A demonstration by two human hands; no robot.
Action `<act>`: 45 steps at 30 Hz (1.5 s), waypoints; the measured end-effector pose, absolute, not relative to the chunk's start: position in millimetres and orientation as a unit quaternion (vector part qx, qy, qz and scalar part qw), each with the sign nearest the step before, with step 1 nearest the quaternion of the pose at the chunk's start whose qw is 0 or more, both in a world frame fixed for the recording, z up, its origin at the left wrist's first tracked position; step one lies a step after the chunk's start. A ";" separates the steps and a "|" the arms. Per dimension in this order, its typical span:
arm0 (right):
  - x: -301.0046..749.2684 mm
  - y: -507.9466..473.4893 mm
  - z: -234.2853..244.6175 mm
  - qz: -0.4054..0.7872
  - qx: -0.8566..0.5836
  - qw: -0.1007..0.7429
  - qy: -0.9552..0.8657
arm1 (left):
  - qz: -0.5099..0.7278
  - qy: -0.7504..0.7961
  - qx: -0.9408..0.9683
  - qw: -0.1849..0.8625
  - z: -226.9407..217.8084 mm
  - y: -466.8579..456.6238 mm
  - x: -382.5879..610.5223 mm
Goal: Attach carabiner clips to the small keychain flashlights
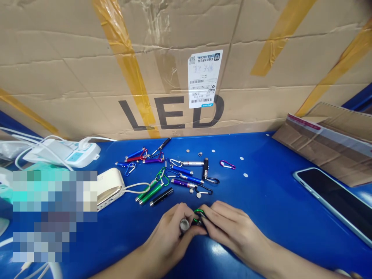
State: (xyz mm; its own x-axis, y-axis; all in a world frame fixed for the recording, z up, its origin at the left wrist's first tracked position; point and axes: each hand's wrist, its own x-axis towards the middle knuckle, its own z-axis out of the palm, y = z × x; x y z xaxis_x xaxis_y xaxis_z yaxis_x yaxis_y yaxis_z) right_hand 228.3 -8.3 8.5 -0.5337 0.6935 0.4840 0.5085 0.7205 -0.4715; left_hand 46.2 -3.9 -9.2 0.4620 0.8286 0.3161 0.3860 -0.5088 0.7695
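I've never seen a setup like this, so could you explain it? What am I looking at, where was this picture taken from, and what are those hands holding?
This is a single picture from a camera worn on a person's head, looking forward and down, so there is no machine, only two bare hands. The left hand grips a small metal pen-shaped pointer near its silver end. The right hand has its fingers at a green carabiner clip beside it. On the blue table lie more pen-shaped pointers, such as a green one, and small round discs. A power strip and a phone sit nearby, in front of a cardboard box printed LED.
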 end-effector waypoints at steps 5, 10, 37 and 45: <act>225.6 -11.9 5.2 0.184 -0.372 0.353 -0.838 | 0.345 0.390 0.780 0.346 -6.4 -4.4 45.9; 223.9 -8.2 8.0 0.160 -0.377 0.372 -0.833 | 0.312 0.384 0.786 0.370 -3.6 -5.9 47.6; 243.9 12.4 0.8 0.006 -0.403 0.221 -0.888 | 0.368 0.329 0.809 0.318 -16.7 -9.4 41.8; 250.8 16.5 1.3 0.041 -0.396 0.267 -0.877 | 0.376 0.307 0.809 0.331 -14.9 -9.5 39.3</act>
